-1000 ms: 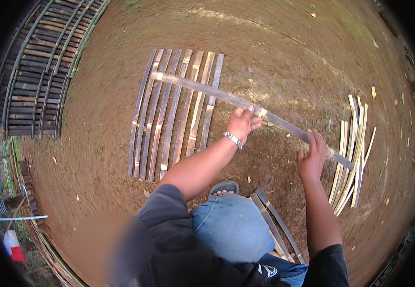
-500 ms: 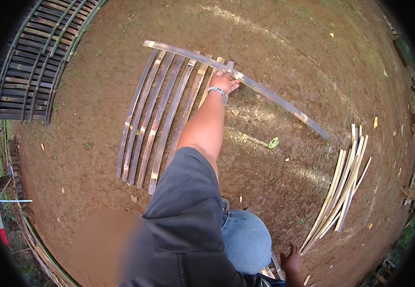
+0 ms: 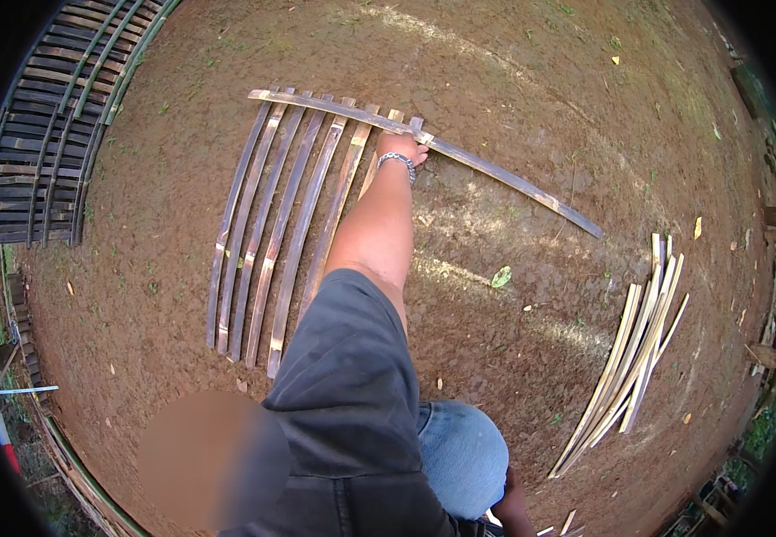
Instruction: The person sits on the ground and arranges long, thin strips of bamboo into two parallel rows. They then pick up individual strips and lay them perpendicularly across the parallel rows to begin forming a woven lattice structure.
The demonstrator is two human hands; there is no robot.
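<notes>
My left hand, palm down with a chain bracelet on its wrist, grips a long dark bamboo slat. That slat lies crosswise over the far ends of several roughly parallel bamboo slats on the ground. The far ends poke out a little beyond it, and its right part reaches past the row over bare soil. Under the fingers is the end of one of the rightmost slats. My right hand is low beside my jeans-covered knee. The knee and lower edge hide its fingers; pale strip ends show near it.
A loose bundle of pale bamboo strips lies on the brown soil at the right. At the far left rests a bamboo slat panel with green cross poles. A bamboo edging runs along the lower left. One green leaf lies mid-ground.
The crosswise slat's left part has shifted nearer, baring more of the far ends. My left hand still grips it. My right hand has moved left against the knee. The view has shifted slightly.
</notes>
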